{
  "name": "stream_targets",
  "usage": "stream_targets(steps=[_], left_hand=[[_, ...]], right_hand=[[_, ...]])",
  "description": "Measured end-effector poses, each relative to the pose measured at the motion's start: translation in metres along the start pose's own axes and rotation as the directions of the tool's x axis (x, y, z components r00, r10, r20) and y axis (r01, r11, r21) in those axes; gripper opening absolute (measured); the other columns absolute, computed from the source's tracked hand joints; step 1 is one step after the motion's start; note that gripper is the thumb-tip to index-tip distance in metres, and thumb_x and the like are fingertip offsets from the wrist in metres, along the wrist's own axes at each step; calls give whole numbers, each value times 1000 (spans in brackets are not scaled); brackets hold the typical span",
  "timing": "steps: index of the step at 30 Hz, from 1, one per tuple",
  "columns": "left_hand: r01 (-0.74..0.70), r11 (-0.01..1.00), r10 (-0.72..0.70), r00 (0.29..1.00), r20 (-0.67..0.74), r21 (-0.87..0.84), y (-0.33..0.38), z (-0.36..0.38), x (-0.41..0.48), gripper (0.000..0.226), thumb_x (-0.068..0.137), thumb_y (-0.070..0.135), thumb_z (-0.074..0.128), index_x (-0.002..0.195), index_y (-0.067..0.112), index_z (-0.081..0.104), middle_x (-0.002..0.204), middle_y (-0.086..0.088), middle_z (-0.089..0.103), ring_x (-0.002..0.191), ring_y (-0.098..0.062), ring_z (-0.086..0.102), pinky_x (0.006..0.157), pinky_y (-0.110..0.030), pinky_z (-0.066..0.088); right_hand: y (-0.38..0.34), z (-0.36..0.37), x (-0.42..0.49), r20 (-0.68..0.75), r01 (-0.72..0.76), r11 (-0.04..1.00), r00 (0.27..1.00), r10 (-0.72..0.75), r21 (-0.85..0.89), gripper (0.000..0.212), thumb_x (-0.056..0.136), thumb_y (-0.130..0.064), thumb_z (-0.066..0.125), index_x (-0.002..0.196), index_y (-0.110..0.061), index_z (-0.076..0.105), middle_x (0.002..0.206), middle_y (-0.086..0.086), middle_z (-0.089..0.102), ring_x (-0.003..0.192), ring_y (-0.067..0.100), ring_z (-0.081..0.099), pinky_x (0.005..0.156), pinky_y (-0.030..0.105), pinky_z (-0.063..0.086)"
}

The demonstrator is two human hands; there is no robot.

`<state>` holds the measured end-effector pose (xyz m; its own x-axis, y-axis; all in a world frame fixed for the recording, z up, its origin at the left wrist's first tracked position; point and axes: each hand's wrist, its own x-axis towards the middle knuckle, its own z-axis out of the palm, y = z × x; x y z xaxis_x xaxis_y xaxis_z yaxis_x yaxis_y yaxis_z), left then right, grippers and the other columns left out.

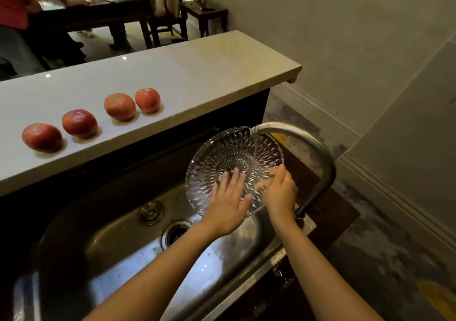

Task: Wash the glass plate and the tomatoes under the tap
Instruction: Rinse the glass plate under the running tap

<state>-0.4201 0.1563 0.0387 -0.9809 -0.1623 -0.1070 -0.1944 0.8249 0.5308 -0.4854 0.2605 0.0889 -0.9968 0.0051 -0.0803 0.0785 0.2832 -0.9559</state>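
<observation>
I see my left hand (228, 204) flat, fingers straight, pressed on the face of the glass plate (229, 153). My right hand (280, 192) grips its rim, holding it tilted over the sink (98, 246) under the running tap (303, 138). Four tomatoes (119, 106) sit in a row on the desk (197, 74) behind.

**Materials and finishes at the sink**

- glass plate (222, 153): clear cut glass, faceted, wet
- tomatoes (119, 106): smooth red skin, slight sheen
- sink (118, 234): stainless steel, wet, scuffed
- tap (308, 143): dull grey metal
- countertop (197, 74): pale polished stone, reflective
- table (103, 16): dark wood
</observation>
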Motion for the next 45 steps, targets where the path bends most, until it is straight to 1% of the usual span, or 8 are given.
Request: stream_targets(steps=[3, 7, 13, 23, 28, 32, 37, 45], left_hand=[[-42, 998, 42, 999, 12, 47, 15, -15, 30, 56, 98, 47, 15, 147, 30, -6, 155, 11, -16, 142, -11, -21, 112, -37, -17], [-183, 971, 195, 979, -61, 155, 32, -34, 69, 58, 98, 46, 20, 149, 25, -1, 159, 2, -4, 145, -12, -10, 116, -37, -12], [-268, 922, 301, 950, -83, 280, 17, -51, 93, 61, 93, 56, 15, 148, 30, 6, 157, 1, 16, 146, -16, 5, 119, -40, -2], [-40, 915, 32, 999, 28, 401, -73, -77, 44, 64, 94, 57, 16, 148, 27, -2, 158, 4, -7, 144, -14, -14, 118, -40, -9], [-161, 965, 139, 984, 114, 208, -24, -44, -18, 56, 98, 46, 14, 145, 29, -11, 151, 8, -22, 142, -11, -20, 111, -31, -20], [-289, 953, 278, 954, 116, 90, 30, -37, -6, 51, 101, 35, 14, 148, 28, -3, 154, 12, -14, 141, -5, -19, 114, -32, -18], [-352, 915, 348, 936, 59, 197, 56, -44, 32, 50, 101, 31, 17, 149, 24, 3, 159, 5, -3, 145, -8, -10, 117, -34, -13], [-377, 858, 418, 907, -47, 348, 51, -60, 87, 58, 95, 53, 18, 147, 29, 7, 157, 5, 13, 145, -14, 5, 115, -36, 8]], right_hand=[[-2, -6, 3, -99, -4, 1000, 995, 4, 0, 41, 101, -27, 27, 106, -3, 60, 71, -4, 65, 60, -3, 58, 55, 7, 41], [-5, -5, -3, 4, -50, 999, 999, 50, 16, 44, 101, -32, 28, 105, -3, 61, 98, 14, 67, 87, 23, 62, 76, 34, 47], [-6, -1, -9, 42, -117, 983, 993, 112, 141, 41, 101, -33, 28, 99, -8, 60, 67, 5, 63, 50, 12, 51, 52, 27, 40], [2, -10, 5, -31, -69, 985, 997, 75, 157, 40, 101, -36, 25, 92, -15, 58, 56, 6, 66, 32, 6, 45, 44, 27, 36], [5, -3, 8, -51, -75, 986, 995, 83, 150, 39, 99, -41, 27, 87, -22, 58, 46, -2, 65, 35, 7, 46, 47, 27, 39], [8, 0, 3, -24, -81, 983, 996, 86, 163, 42, 98, -42, 30, 78, -27, 63, 66, -7, 68, 68, 9, 65, 64, 29, 50], [-1, -6, 6, 17, -135, 962, 991, 135, 238, 46, 98, -42, 30, 115, -13, 62, 105, 4, 69, 101, 18, 64, 94, 40, 49], [-11, -18, 6, -30, -92, 953, 994, 105, 288, 42, 99, -40, 32, 94, -14, 64, 58, -5, 62, 49, 9, 58, 46, 22, 43]])
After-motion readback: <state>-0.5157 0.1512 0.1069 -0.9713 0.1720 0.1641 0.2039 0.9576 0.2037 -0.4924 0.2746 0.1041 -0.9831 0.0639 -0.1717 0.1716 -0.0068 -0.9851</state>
